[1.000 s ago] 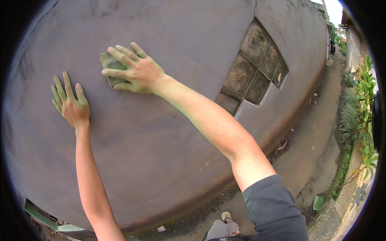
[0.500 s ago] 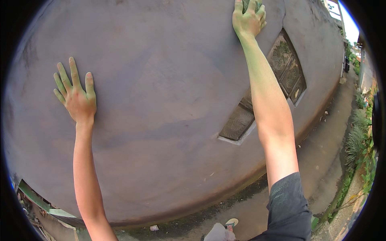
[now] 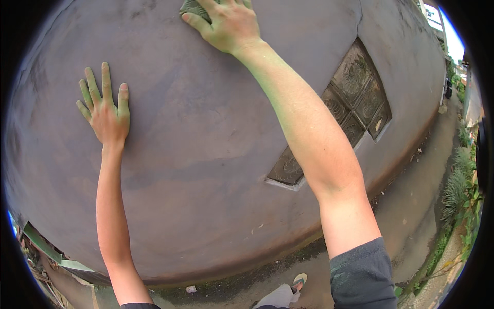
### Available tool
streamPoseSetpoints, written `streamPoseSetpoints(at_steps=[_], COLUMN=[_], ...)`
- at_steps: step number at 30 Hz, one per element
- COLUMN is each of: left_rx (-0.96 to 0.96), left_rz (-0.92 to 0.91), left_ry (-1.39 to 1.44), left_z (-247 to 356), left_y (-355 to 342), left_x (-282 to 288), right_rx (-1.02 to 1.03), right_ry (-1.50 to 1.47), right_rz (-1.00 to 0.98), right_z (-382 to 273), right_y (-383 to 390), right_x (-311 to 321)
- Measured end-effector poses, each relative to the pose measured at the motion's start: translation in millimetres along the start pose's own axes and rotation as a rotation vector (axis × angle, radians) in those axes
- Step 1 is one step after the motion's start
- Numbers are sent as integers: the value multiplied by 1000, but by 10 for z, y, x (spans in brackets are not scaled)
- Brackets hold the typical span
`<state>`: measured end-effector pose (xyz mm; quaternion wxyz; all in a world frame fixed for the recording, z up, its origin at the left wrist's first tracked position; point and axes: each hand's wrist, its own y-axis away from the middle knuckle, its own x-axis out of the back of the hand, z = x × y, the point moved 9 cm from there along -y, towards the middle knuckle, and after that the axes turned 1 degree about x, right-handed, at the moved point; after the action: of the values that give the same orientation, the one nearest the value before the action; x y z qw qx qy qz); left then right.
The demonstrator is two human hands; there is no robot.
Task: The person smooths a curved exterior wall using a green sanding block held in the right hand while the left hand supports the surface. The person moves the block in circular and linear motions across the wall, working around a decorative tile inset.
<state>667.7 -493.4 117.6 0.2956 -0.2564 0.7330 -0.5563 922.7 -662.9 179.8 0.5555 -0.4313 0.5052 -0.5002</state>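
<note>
A smooth grey plastered wall (image 3: 195, 154) fills most of the view. My left hand (image 3: 108, 113) lies on it at the left with fingers spread, holding nothing, its fingertips tinted green. My right hand (image 3: 229, 26) is high on the wall at the top middle, gripping a green textured pad (image 3: 191, 9) against the surface; some of its fingers run out of the frame. Below and right of that hand, partly behind my right forearm, a recessed panel of patterned, dusty blocks (image 3: 354, 72) sits in the wall.
A narrow wet path (image 3: 411, 206) runs along the wall's foot to the right, edged by plants (image 3: 458, 183). At the bottom a sandaled foot (image 3: 299, 283) stands on it. A green strip (image 3: 43, 242) crosses the lower left of the wall.
My right hand with the pad swept up and rightward, then moved back leftward along the top of the wall. My left hand sits somewhat higher in the frame than a second ago.
</note>
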Motion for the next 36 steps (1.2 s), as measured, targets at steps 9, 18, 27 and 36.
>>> streamPoseSetpoints(at_steps=[9, 18, 27, 36], left_rx=[20, 129, -35, -334], left_rz=[-17, -64, -18, -251], left_ry=[-6, 259, 10, 88], left_z=[30, 16, 392, 1900], left_y=[53, -405, -226, -79], left_x=[18, -89, -38, -197], right_rx=[-211, 424, -50, 381], right_ry=[448, -48, 399, 66], right_rz=[154, -107, 21, -158], right_z=[802, -1543, 1353, -573], right_y=[-270, 625, 223, 1902], right_x=[741, -686, 1283, 716])
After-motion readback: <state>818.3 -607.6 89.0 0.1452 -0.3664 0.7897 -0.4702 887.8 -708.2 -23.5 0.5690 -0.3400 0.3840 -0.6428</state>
